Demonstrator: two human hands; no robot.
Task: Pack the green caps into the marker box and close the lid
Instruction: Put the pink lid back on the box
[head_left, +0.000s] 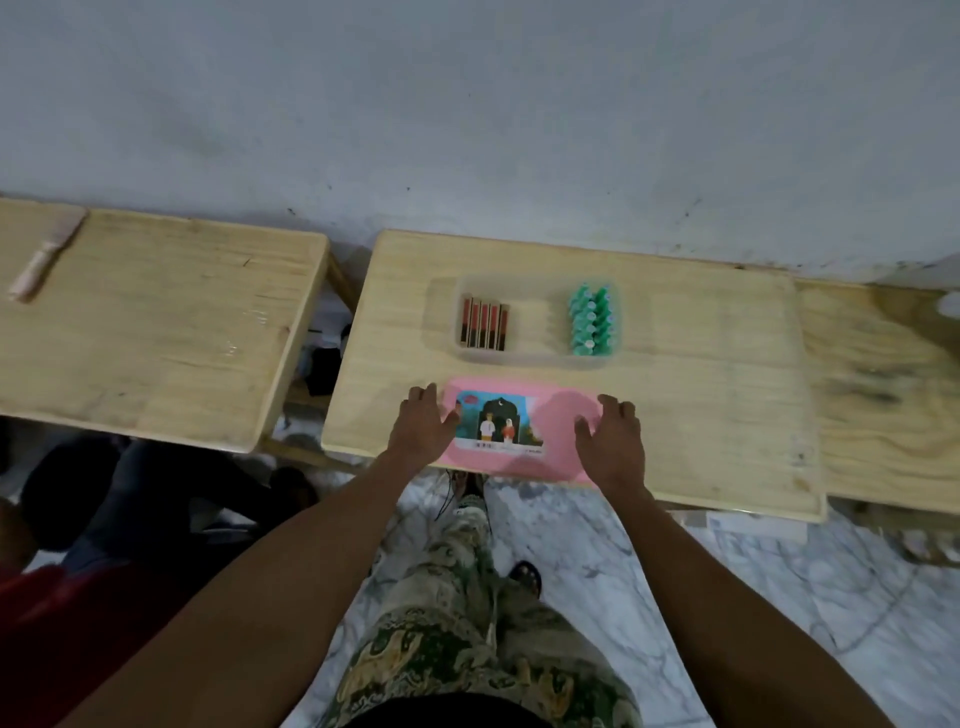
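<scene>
Now left hand (422, 427) and right hand (614, 439) flank lid (556, 447).

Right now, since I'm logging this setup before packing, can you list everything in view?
tables: three, pale wood, along wall
marker box: one, clear, middle table
green caps: a cluster, count unclear, green, box's right end
markers: about five, red-and-dark, box's left end
lid: one, pink with picture, near edge, off the box
beige tool: one, left table
left hand: fingers spread, at lid's left edge
right hand: fingers spread, over lid's right end
</scene>
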